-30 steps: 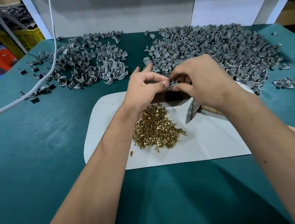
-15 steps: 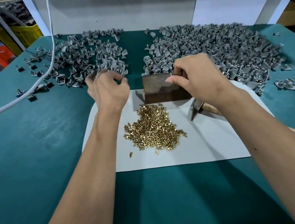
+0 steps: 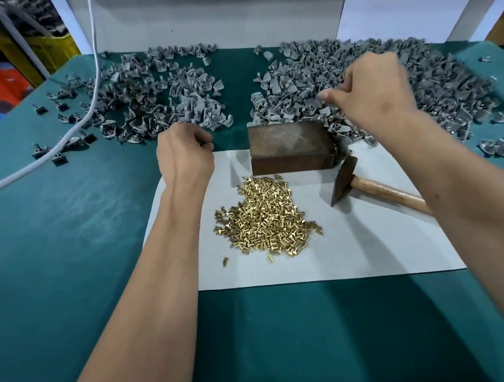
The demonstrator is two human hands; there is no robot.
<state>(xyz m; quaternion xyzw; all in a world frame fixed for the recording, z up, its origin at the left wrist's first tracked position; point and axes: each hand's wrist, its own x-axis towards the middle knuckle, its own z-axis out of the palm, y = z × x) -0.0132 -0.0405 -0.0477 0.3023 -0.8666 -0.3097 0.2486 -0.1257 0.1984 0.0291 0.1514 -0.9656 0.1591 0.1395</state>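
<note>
Grey metal parts lie in two heaps at the far side of the green table [image 3: 60, 236]: the left heap [image 3: 162, 93] is spread thin and the right heap [image 3: 434, 81] is thicker. The right hand [image 3: 376, 92] hangs over the near edge of the right heap, knuckles up and fingers curled down toward the parts. It is blurred, so I cannot tell whether it pinches one. The left hand [image 3: 184, 158] sits at the near edge of the left heap, at the far left corner of the white sheet [image 3: 345, 252]. Its fingers are curled in against the thumb, and whether they hold anything is hidden.

On the sheet, a brown metal block [image 3: 290, 145] stands between the hands. A hammer [image 3: 365, 187] with a wooden handle lies just beside it on the right, and a pile of brass pins [image 3: 265, 222] lies in front. A white cable [image 3: 93, 88] crosses the left heap.
</note>
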